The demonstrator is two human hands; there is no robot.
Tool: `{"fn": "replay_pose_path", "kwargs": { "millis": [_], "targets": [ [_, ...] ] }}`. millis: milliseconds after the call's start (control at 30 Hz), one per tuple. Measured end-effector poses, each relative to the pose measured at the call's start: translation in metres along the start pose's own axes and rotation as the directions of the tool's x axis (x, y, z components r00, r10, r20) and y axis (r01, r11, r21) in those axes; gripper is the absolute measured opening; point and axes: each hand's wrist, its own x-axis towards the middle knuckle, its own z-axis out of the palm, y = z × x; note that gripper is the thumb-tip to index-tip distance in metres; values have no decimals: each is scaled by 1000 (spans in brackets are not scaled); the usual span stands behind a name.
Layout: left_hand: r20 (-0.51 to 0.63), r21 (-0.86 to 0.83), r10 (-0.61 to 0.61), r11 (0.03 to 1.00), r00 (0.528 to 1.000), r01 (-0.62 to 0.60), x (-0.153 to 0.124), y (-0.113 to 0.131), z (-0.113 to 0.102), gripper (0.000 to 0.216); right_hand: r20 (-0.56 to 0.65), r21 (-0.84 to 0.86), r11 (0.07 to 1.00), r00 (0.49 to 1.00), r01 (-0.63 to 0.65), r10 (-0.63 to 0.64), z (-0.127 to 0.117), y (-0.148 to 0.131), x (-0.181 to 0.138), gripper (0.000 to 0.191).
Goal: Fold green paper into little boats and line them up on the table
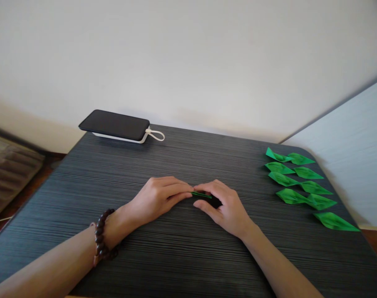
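Note:
A small folded piece of green paper (202, 194) shows edge-on between my two hands, just above the table. My left hand (161, 194) pinches its left end between thumb and fingers; a dark beaded bracelet (100, 234) circles that wrist. My right hand (224, 205) curves over the paper's right side, its fingertips touching the top edge. The right thumb is held apart, below the paper. Part of the paper is hidden behind the fingers.
Several folded green paper leaves (292, 196) lie in rows at the table's right side. At the back left, a black phone (115, 124) rests on a white block with a short white cable (157, 134). The dark table (176, 265) meets a pale wall (188, 62).

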Motion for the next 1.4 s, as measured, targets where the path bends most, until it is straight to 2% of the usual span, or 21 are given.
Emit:
{"fn": "replay_pose_path", "kwargs": {
  "millis": [67,233,367,433,533,600,700,800,867,933,1000,1100,1233,1400],
  "targets": [
    [-1,7,24,1000,1000,-24,-1,0,1,17,-20,-41,999,999,32,-33,3,1,1,16],
    [-20,12,1,1000,1000,-1,-3,4,5,14,-58,-181,980,994,78,-90,8,-3,0,11],
    [-49,-21,-102,995,994,101,-3,10,6,13,-74,-226,970,991,92,-111,9,-8,-1,12],
    [13,-100,-196,975,980,197,-1,12,4,15,-84,-189,980,993,69,-87,8,-8,-1,13],
    [125,-213,-379,892,917,398,3,16,1,15,-82,-99,995,996,14,-22,5,-6,0,13],
    [153,-271,-475,823,867,499,5,18,-2,14,-66,-53,998,998,-24,20,3,-4,0,14],
    [183,-347,-577,720,796,601,7,18,-5,18,-43,7,997,996,-77,77,-1,-3,0,13],
    [188,-296,-626,698,757,652,7,17,-6,32,-13,118,980,987,-158,161,-4,-2,0,13],
    [167,-226,-617,735,769,639,6,15,-5,42,3,214,955,978,-205,209,-4,-1,-1,12],
    [119,-179,-576,789,809,588,5,14,-3,39,6,264,939,974,-221,227,-4,1,-1,12],
    [64,-158,-505,846,861,509,4,13,-1,24,-2,254,943,975,-214,222,-4,1,0,11],
    [64,-167,-383,906,922,388,3,12,1,30,-20,225,953,977,-201,211,-1,1,-1,10],
    [94,-170,-312,931,945,324,2,10,0,21,-78,167,974,982,-155,170,2,3,-3,11],
    [35,-170,-281,944,959,282,1,5,1,15,-81,-20,1000,997,-8,6,1,6,-3,6]
  ]
}}
